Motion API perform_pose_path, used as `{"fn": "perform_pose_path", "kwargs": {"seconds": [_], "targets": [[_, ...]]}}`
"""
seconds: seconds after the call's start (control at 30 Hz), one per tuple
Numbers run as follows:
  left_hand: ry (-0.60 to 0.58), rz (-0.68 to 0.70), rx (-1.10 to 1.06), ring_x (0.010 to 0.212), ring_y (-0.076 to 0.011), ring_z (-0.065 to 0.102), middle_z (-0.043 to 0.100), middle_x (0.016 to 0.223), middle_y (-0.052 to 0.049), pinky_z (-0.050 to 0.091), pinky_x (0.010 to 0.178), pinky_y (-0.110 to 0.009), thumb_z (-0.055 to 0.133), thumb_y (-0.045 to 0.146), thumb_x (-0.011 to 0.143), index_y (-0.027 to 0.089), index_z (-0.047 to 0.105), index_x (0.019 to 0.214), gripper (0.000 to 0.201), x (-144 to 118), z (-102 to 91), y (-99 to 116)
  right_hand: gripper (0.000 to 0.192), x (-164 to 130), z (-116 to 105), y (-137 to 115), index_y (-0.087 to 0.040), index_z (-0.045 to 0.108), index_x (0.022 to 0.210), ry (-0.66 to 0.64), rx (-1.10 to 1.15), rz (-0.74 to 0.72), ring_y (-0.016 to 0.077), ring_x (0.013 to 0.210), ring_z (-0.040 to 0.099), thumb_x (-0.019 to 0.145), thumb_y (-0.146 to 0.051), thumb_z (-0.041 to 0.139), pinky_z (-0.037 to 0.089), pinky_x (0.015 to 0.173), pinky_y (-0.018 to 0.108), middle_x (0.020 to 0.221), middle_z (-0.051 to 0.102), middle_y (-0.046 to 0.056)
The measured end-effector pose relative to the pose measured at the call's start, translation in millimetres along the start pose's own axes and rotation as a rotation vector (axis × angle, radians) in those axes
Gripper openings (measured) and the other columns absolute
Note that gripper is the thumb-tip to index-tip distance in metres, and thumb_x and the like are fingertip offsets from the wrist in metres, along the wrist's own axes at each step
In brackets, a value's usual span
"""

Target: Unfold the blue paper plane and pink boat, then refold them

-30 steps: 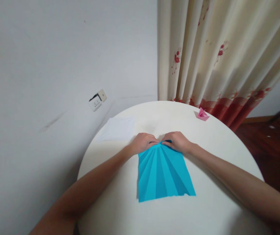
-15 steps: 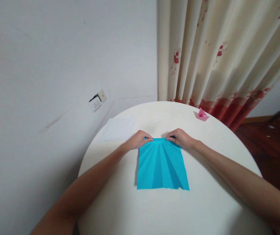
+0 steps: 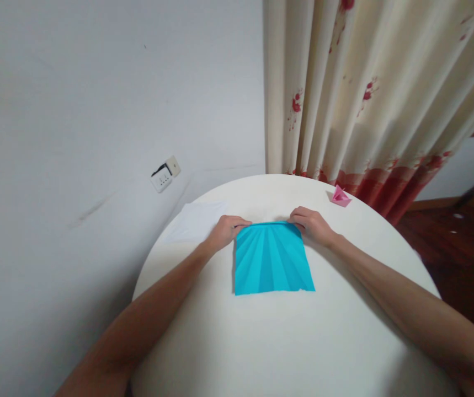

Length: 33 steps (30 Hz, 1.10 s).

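A blue sheet of paper with fan-like creases lies on the round white table. My left hand pinches the sheet's far left corner. My right hand pinches its far right corner. The far edge is stretched straight between the two hands, and the near edge rests on the table.
A white sheet of paper lies left of my left hand. A small pink folded paper piece sits near the table's far right edge. A cream curtain with red flowers hangs behind, and a wall socket is at the left.
My hands have moved apart along the sheet's far edge, spreading the gathered creases flat. The sheet has slid farther from me.
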<state>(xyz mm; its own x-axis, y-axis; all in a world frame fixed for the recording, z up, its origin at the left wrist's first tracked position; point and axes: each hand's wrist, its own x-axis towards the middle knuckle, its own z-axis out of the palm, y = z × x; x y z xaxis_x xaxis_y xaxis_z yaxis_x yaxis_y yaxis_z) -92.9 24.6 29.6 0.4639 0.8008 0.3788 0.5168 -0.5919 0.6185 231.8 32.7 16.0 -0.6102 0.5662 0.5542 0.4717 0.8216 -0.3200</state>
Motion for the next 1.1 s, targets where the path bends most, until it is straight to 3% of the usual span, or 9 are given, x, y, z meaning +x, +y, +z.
{"fn": "perform_pose_path", "kwargs": {"seconds": [0.13,0.27,0.37,0.5,0.6,0.73,0.83,0.93,1.1], "targets": [[0.067,0.028,-0.025,0.094,-0.0234,0.071,0.077,0.101,-0.008,0.052,0.091,-0.034,0.063,0.042,0.088,0.026,0.08,0.094,0.024,-1.1,-3.2,-0.3,0.031,0.1,-4.4,-0.6,-0.022,0.074,0.095,0.03,-0.044,-0.025,0.0238,0.086,0.058,0.1,-0.03,0.044,0.046,0.077,0.037,0.093,0.068,0.012],[0.128,0.02,-0.073,0.099,-0.0231,0.07,0.077,0.102,-0.007,0.05,0.095,-0.035,0.067,0.039,0.084,0.026,0.08,0.093,0.021,-1.6,-4.7,2.3,0.028,-0.4,-3.6,-4.6,-0.024,0.073,0.096,0.134,0.089,0.03,0.0246,0.093,0.061,0.098,-0.031,0.046,0.048,0.082,0.039,0.1,0.07,0.011],[0.269,-0.112,-0.129,0.09,-0.0226,0.07,0.077,0.094,-0.007,0.052,0.088,-0.033,0.07,0.038,0.081,0.022,0.078,0.085,0.018,0.8,2.1,5.7,0.022,-0.4,6.2,-8.6,-0.022,0.072,0.091,0.271,0.266,0.205,0.0239,0.092,0.064,0.093,-0.035,0.054,0.049,0.085,0.039,0.098,0.072,0.009],[0.467,-0.352,-0.405,0.075,-0.0191,0.067,0.074,0.081,-0.005,0.052,0.072,-0.029,0.078,0.04,0.072,0.017,0.072,0.095,0.033,3.6,19.0,11.9,0.023,2.1,25.4,-9.5,-0.018,0.069,0.082,0.437,0.516,0.548,0.0196,0.07,0.06,0.082,-0.041,0.066,0.047,0.065,0.032,0.077,0.07,0.004],[0.365,-0.476,-0.768,0.079,-0.0198,0.068,0.074,0.086,-0.006,0.054,0.075,-0.032,0.077,0.047,0.073,0.015,0.067,0.104,0.045,0.9,30.7,17.8,0.028,4.4,34.3,-9.2,-0.018,0.067,0.081,0.492,0.632,0.706,0.0174,0.062,0.056,0.075,-0.045,0.07,0.043,0.057,0.029,0.069,0.066,0.002],[0.178,-0.678,-0.987,0.081,-0.0237,0.07,0.074,0.086,-0.012,0.055,0.078,-0.036,0.076,0.052,0.075,0.012,0.067,0.089,0.043,-6.3,41.5,20.5,0.032,6.3,37.0,-16.5,-0.017,0.068,0.082,0.509,0.696,0.839,0.0178,0.063,0.056,0.07,-0.047,0.071,0.043,0.055,0.029,0.071,0.066,0.003],[0.275,-0.708,-0.909,0.072,-0.0209,0.067,0.072,0.078,-0.007,0.054,0.07,-0.033,0.075,0.056,0.074,0.014,0.066,0.086,0.045,-8.6,46.4,16.2,0.034,7.3,38.4,-25.2,-0.018,0.065,0.078,0.509,0.78,0.956,0.0168,0.057,0.053,0.066,-0.049,0.073,0.041,0.05,0.028,0.064,0.062,0.001],[0.38,-0.665,-0.637,0.065,-0.0185,0.062,0.066,0.066,-0.003,0.047,0.059,-0.028,0.065,0.065,0.078,0.015,0.064,0.076,0.05,-7.6,48.0,11.9,0.036,7.3,40.4,-29.9,-0.019,0.064,0.078,0.516,0.86,1.036,0.0162,0.052,0.051,0.064,-0.051,0.073,0.038,0.046,0.028,0.059,0.057,-0.001],[0.407,-0.571,-0.349,0.064,-0.0183,0.058,0.06,0.057,-0.002,0.038,0.052,-0.026,0.051,0.071,0.084,0.016,0.062,0.069,0.059,-4.8,45.4,14.4,0.04,5.5,38.9,-27.9,-0.019,0.062,0.069,0.516,0.739,1.023,0.015,0.049,0.045,0.067,-0.059,0.069,0.034,0.045,0.028,0.053,0.052,-0.002]]}}
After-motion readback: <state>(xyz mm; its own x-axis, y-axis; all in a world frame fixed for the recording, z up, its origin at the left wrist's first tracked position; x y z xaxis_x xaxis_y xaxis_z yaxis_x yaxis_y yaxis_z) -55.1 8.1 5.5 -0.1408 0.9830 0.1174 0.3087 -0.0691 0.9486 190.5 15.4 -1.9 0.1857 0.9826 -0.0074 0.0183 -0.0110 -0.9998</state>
